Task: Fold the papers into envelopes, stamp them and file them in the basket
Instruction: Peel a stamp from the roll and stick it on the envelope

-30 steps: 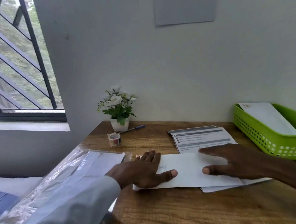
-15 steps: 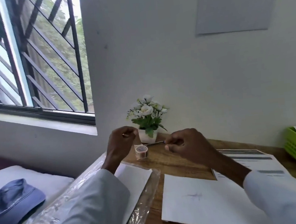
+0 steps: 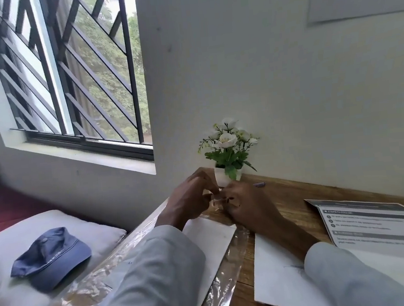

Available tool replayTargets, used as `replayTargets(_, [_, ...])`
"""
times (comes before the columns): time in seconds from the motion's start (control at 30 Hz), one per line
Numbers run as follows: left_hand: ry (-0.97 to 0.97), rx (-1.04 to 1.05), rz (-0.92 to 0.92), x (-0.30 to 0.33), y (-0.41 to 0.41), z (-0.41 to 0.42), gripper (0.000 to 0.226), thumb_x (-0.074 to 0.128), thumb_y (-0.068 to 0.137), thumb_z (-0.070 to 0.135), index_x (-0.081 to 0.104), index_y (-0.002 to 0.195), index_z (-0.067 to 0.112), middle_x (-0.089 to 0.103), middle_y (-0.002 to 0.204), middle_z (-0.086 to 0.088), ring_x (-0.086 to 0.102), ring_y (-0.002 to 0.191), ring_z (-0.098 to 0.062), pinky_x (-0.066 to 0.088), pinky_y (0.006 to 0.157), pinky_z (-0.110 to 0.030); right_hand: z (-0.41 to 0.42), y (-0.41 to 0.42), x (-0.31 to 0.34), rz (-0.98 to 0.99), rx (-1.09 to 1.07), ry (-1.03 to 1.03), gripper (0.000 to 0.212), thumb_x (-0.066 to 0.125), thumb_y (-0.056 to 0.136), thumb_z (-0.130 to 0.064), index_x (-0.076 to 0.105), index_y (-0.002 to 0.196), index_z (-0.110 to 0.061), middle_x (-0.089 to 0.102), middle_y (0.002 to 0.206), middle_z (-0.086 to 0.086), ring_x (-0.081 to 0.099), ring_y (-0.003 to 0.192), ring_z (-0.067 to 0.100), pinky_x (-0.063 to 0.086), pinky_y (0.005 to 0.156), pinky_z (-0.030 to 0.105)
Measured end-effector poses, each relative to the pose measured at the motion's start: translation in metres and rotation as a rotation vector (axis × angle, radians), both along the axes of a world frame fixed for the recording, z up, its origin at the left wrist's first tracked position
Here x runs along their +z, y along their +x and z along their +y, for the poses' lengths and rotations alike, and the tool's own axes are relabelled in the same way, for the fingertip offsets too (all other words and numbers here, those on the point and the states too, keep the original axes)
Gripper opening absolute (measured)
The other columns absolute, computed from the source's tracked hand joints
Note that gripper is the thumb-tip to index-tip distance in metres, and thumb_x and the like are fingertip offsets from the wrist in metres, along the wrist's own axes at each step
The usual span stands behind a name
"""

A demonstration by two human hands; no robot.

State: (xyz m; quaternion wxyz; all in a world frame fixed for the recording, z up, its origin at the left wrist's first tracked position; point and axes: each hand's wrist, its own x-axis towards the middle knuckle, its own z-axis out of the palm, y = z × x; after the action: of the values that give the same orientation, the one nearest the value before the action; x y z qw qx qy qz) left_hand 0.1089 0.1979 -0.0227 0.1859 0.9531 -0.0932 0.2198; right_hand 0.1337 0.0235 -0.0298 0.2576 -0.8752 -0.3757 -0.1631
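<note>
Cap (image 3: pixel 50 258) is left on the pillow (image 3: pixel 12 245), outside the work; papers in a plastic sleeve (image 3: pixel 104 278) are kept under the left forearm; the left hand (image 3: pixel 188 201) and right hand (image 3: pixel 245 205) are curled together around a small clear stamp roll (image 3: pixel 217 202), seemingly so a stamp can be peeled; whether both grip it cannot be told; the folded envelope (image 3: pixel 276 266) is kept flat beside the instruction sheet (image 3: pixel 375 222).
</note>
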Motion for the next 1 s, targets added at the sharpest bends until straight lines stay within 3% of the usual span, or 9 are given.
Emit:
replayTargets(0.2, [0.028, -0.024, -0.001, 0.000, 0.001, 0.001, 0.019, 0.070, 0.087, 0.015, 0.075, 0.099, 0.029, 0.046, 0.103, 0.016, 0.043, 0.089, -0.003, 0.038, 0.069, -0.016, -0.001, 0.001, -0.002, -0.048, 0.003, -0.024, 0.017, 0.064, 0.087, -0.025, 0.076, 0.099, -0.027, 0.067, 0.101, -0.006, 0.061, 0.089, 0.013, 0.050, 0.071, 0.031])
replayTargets(0.33, [0.023, -0.033, 0.004, 0.000, 0.001, 0.001, 0.019, 0.071, 0.086, 0.016, 0.074, 0.100, 0.028, 0.055, 0.113, 0.010, 0.045, 0.092, -0.004, 0.045, 0.072, -0.017, -0.002, 0.002, -0.004, -0.062, 0.009, -0.002, 0.017, 0.064, 0.087, -0.023, 0.076, 0.098, -0.026, 0.068, 0.101, -0.008, 0.061, 0.088, 0.012, 0.048, 0.069, 0.028])
replayTargets(0.47, [-0.003, -0.020, -0.007, 0.000, 0.000, 0.001, 0.016, 0.074, 0.084, 0.022, 0.075, 0.098, 0.029, 0.054, 0.107, 0.013, 0.046, 0.090, -0.003, 0.040, 0.065, -0.013, -0.003, 0.003, -0.005, -0.069, 0.006, -0.003, 0.018, 0.064, 0.086, -0.020, 0.076, 0.097, -0.025, 0.069, 0.100, -0.008, 0.062, 0.086, 0.012, 0.044, 0.064, 0.023])
replayTargets(0.6, [0.003, 0.004, -0.022, 0.001, 0.000, 0.000, 0.013, 0.074, 0.085, 0.023, 0.075, 0.097, 0.028, 0.058, 0.110, 0.009, 0.049, 0.095, -0.006, 0.043, 0.070, -0.019, -0.005, 0.001, -0.002, -0.030, -0.005, 0.032, 0.014, 0.068, 0.083, -0.019, 0.077, 0.091, -0.027, 0.070, 0.097, -0.011, 0.062, 0.085, 0.010, 0.047, 0.064, 0.025])
replayTargets(0.7, [0.028, -0.004, -0.023, 0.000, 0.000, 0.000, 0.014, 0.073, 0.085, 0.024, 0.075, 0.099, 0.028, 0.058, 0.113, 0.008, 0.053, 0.103, -0.010, 0.047, 0.073, -0.019, -0.011, -0.008, 0.009, 0.104, -0.022, 0.208, 0.006, 0.075, 0.081, -0.020, 0.077, 0.085, -0.023, 0.070, 0.090, -0.014, 0.063, 0.080, 0.004, 0.051, 0.066, 0.022])
replayTargets(0.83, [0.080, -0.048, -0.020, 0.004, -0.001, -0.002, 0.021, 0.072, 0.086, 0.024, 0.073, 0.106, 0.028, 0.057, 0.121, 0.008, 0.052, 0.108, -0.008, 0.040, 0.072, -0.008, -0.042, -0.029, 0.040, 0.490, 0.007, 0.522, 0.010, 0.078, 0.079, -0.012, 0.077, 0.089, -0.015, 0.076, 0.085, -0.001, 0.067, 0.073, 0.006, 0.052, 0.061, 0.020])
replayTargets(0.9, [0.099, -0.074, -0.056, 0.011, -0.002, -0.017, 0.025, 0.072, 0.086, 0.025, 0.071, 0.110, 0.029, 0.058, 0.124, 0.007, 0.053, 0.113, -0.011, 0.041, 0.077, -0.013, -0.073, -0.044, 0.055, 0.666, -0.004, 0.643, 0.013, 0.075, 0.082, -0.011, 0.076, 0.095, -0.011, 0.076, 0.091, 0.005, 0.065, 0.074, 0.009, 0.052, 0.059, 0.022])
replayTargets(1.0, [0.050, -0.135, -0.107, 0.023, -0.012, -0.053, 0.022, 0.069, 0.088, 0.028, 0.071, 0.110, 0.026, 0.061, 0.119, 0.010, 0.055, 0.101, -0.010, 0.042, 0.072, -0.017, -0.117, -0.063, 0.064, 0.830, -0.016, 0.746, 0.019, 0.070, 0.085, -0.010, 0.073, 0.103, -0.003, 0.071, 0.090, 0.010, 0.058, 0.072, 0.014, 0.049, 0.058, 0.023])
